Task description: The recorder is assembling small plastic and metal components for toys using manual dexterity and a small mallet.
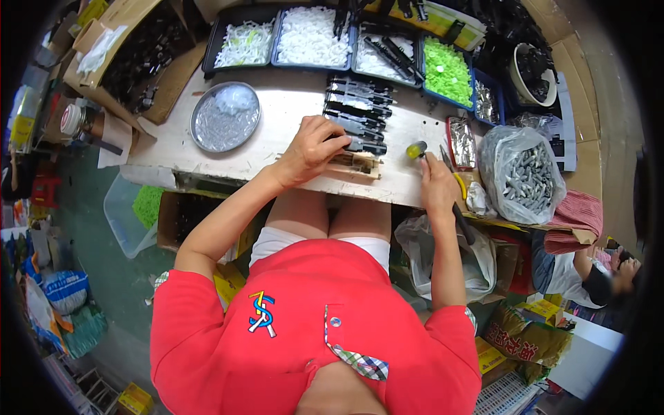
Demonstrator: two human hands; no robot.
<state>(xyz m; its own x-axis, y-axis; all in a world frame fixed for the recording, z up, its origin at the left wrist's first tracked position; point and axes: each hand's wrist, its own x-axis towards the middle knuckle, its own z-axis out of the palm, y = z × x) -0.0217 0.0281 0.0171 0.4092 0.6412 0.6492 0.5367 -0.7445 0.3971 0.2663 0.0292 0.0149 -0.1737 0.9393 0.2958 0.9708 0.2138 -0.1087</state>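
Note:
Several long black parts (356, 104) with clear and grey sections lie side by side in a row on the worktable (287, 90). At the near end of that row, my left hand (315, 149) has its fingers curled down onto the closest black part (370, 146). Just below it sits a small wooden fixture (360, 166), partly covered by the hand. My right hand (439, 187) is closed around a small hammer with a yellow head (416, 149); its black handle (463, 225) runs back along my wrist. The hammer head is apart from the row, to its right.
A round metal dish (225, 140) of small clear pieces stands left. Bins of white pieces (315, 38) and green pieces (448, 71) line the back. To the right are yellow-handled pliers (460, 185), a red tray (462, 142) and a plastic bag (490, 155) of metal parts.

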